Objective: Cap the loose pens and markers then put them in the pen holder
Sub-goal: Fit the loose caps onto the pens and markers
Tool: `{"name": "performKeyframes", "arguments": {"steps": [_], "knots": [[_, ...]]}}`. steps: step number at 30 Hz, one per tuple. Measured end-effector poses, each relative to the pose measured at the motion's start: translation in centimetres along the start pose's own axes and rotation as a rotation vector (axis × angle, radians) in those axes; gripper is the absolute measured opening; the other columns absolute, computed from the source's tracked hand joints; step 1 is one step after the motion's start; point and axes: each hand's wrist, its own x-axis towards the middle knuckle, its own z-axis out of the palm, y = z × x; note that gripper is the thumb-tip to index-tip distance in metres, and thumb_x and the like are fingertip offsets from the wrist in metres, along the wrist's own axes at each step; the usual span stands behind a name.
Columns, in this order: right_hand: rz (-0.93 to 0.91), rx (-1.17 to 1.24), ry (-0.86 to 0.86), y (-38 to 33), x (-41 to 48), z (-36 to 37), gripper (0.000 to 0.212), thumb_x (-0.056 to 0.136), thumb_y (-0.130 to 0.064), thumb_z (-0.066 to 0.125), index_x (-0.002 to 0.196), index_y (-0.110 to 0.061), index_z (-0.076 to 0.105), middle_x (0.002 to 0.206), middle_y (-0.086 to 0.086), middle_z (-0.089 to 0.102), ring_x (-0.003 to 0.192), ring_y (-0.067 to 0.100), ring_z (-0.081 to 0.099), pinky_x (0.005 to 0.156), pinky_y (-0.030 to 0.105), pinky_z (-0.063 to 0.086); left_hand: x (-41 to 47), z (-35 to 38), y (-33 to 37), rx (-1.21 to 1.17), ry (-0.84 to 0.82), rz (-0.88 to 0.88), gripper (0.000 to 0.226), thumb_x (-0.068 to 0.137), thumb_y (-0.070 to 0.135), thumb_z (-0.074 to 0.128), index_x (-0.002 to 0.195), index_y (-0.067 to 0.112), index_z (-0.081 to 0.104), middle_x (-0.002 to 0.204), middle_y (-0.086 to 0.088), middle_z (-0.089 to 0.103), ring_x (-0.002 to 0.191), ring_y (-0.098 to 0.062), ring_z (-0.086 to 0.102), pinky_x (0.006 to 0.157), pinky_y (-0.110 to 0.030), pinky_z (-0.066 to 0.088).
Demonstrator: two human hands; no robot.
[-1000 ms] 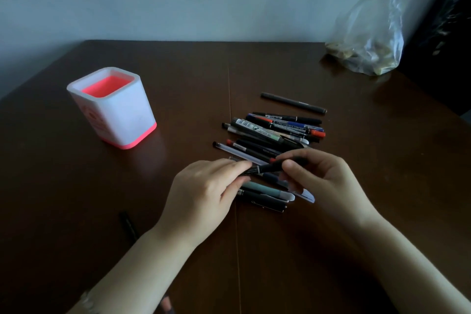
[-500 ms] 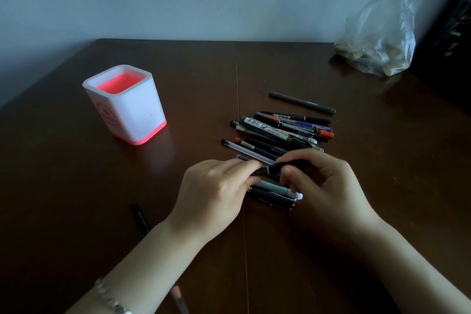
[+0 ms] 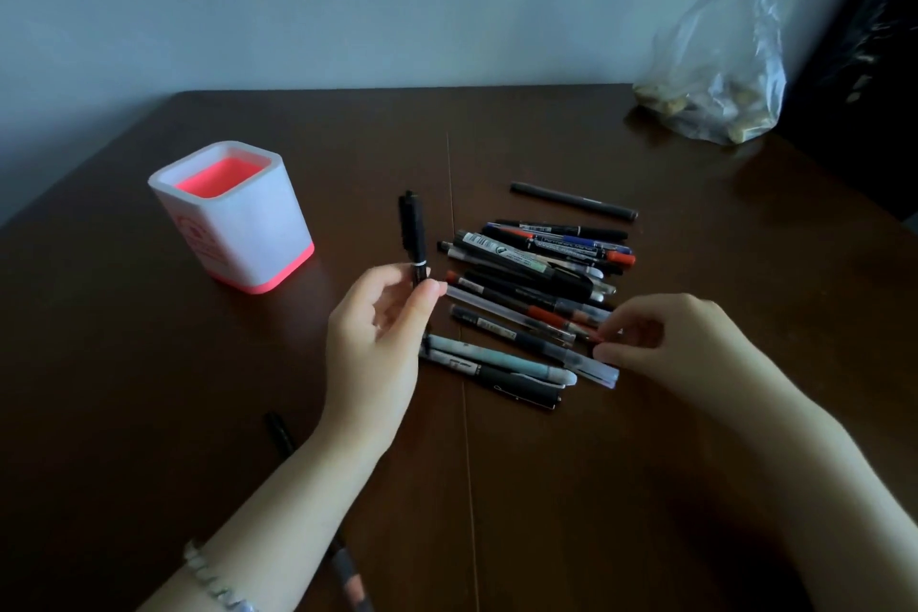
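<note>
My left hand (image 3: 382, 338) holds a capped black pen (image 3: 413, 234) upright by its lower end, between the pen holder and the pile. The pen holder (image 3: 233, 214) is a white square cup with a pink inside and base, standing at the left. A pile of several pens and markers (image 3: 531, 283) lies mid-table. My right hand (image 3: 665, 353) rests at the pile's right end, fingertips pinching the tip of a red pen (image 3: 566, 317).
A lone dark pen (image 3: 573, 200) lies beyond the pile. Another dark pen (image 3: 279, 432) lies near my left forearm, partly hidden by it. A clear plastic bag (image 3: 715, 70) with small pale lumps sits at the back right corner. The wall runs behind the brown table (image 3: 149, 388).
Both hands were pressing a black pen together over the pile. Now my left hand has lifted that pen upright and moved left, and my right hand has shifted right to a red pen.
</note>
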Motion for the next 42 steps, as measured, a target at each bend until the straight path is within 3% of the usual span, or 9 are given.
{"name": "performKeyframes", "arguments": {"steps": [3, 7, 11, 18, 26, 28, 33, 35, 42], "knots": [[-0.032, 0.029, 0.015, 0.0, 0.0, 0.3, 0.021, 0.073, -0.023, 0.074, 0.072, -0.037, 0.059, 0.071, -0.014, 0.063, 0.067, -0.003, 0.055, 0.054, 0.011, 0.042, 0.1, 0.1, 0.4, -0.243, 0.011, -0.216, 0.014, 0.088, 0.009, 0.055, 0.078, 0.015, 0.062, 0.071, 0.005, 0.07, 0.057, -0.002, 0.055, 0.051, -0.015, 0.045], [-0.041, 0.023, 0.033, -0.3, -0.2, 0.3, 0.019, 0.077, -0.021, 0.07, 0.086, -0.034, 0.06, 0.075, -0.015, 0.061, 0.069, -0.001, 0.056, 0.057, 0.013, 0.042, 0.4, -0.1, 0.8, -0.46, -0.001, -0.382, 0.009, 0.087, 0.008, 0.056, 0.08, 0.011, 0.061, 0.071, -0.002, 0.071, 0.059, -0.007, 0.062, 0.055, -0.02, 0.053], [-0.124, 0.358, 0.156, -2.2, -1.2, 0.5, 0.021, 0.08, -0.013, 0.066, 0.084, -0.033, 0.063, 0.077, -0.012, 0.064, 0.072, -0.002, 0.061, 0.061, 0.005, 0.046, 0.4, -0.1, 0.9, -0.549, -0.04, -0.442, 0.007, 0.083, 0.005, 0.057, 0.079, 0.01, 0.059, 0.073, -0.006, 0.071, 0.062, -0.013, 0.067, 0.056, -0.022, 0.055], [-0.143, 0.693, 0.097, -3.9, -1.6, 2.2, 0.023, 0.08, -0.007, 0.064, 0.09, -0.028, 0.067, 0.079, -0.006, 0.071, 0.072, 0.0, 0.067, 0.063, 0.009, 0.049, 0.3, 0.1, 0.8, -0.583, -0.101, -0.439, 0.002, 0.077, 0.008, 0.059, 0.078, 0.01, 0.059, 0.074, -0.006, 0.072, 0.062, -0.014, 0.068, 0.056, -0.021, 0.055], [-0.185, 0.705, 0.086, -4.6, -1.7, 2.4, 0.026, 0.079, -0.004, 0.065, 0.085, -0.029, 0.067, 0.074, -0.005, 0.071, 0.069, -0.002, 0.066, 0.062, 0.006, 0.047, 0.1, 0.3, 0.6, -0.575, -0.176, -0.36, 0.01, 0.07, 0.011, 0.061, 0.079, 0.007, 0.058, 0.073, -0.007, 0.072, 0.063, -0.016, 0.069, 0.056, -0.022, 0.055], [-0.167, 0.746, 0.1, -4.6, -1.8, 2.6, 0.024, 0.077, -0.004, 0.066, 0.084, -0.027, 0.069, 0.077, -0.012, 0.072, 0.068, 0.0, 0.067, 0.06, 0.006, 0.048, -0.1, 0.4, 0.5, -0.552, -0.213, -0.332, 0.012, 0.07, 0.009, 0.061, 0.08, 0.005, 0.057, 0.074, -0.008, 0.073, 0.065, -0.018, 0.07, 0.057, -0.023, 0.055], [-0.152, 0.782, 0.162, -4.4, -1.8, 2.9, 0.019, 0.076, -0.001, 0.066, 0.084, -0.018, 0.071, 0.075, -0.004, 0.073, 0.064, 0.007, 0.069, 0.061, 0.01, 0.05, -0.3, 0.4, 0.4, -0.546, -0.276, -0.281, 0.011, 0.069, 0.006, 0.062, 0.067, 0.016, 0.065, 0.079, -0.012, 0.073, 0.068, -0.023, 0.07, 0.06, -0.026, 0.056], [-0.181, 0.752, 0.168, -4.5, -1.9, 3.1, 0.02, 0.077, -0.001, 0.065, 0.083, -0.019, 0.07, 0.074, -0.003, 0.073, 0.063, 0.008, 0.069, 0.061, 0.011, 0.051, -0.4, 0.4, 0.5, -0.558, -0.279, -0.259, 0.006, 0.069, 0.005, 0.061, 0.071, 0.01, 0.059, 0.078, -0.013, 0.073, 0.066, -0.023, 0.07, 0.06, -0.026, 0.056], [-0.156, 0.805, 0.056, -4.8, -1.9, 2.8, 0.027, 0.08, 0.0, 0.061, 0.077, -0.026, 0.067, 0.058, 0.002, 0.069, 0.049, 0.007, 0.062, 0.053, 0.013, 0.05, -0.1, 0.3, 0.5, -0.534, -0.326, -0.233, 0.011, 0.07, 0.005, 0.061, 0.077, 0.005, 0.052, 0.075, -0.012, 0.072, 0.061, -0.021, 0.069, 0.057, -0.025, 0.055]]}}
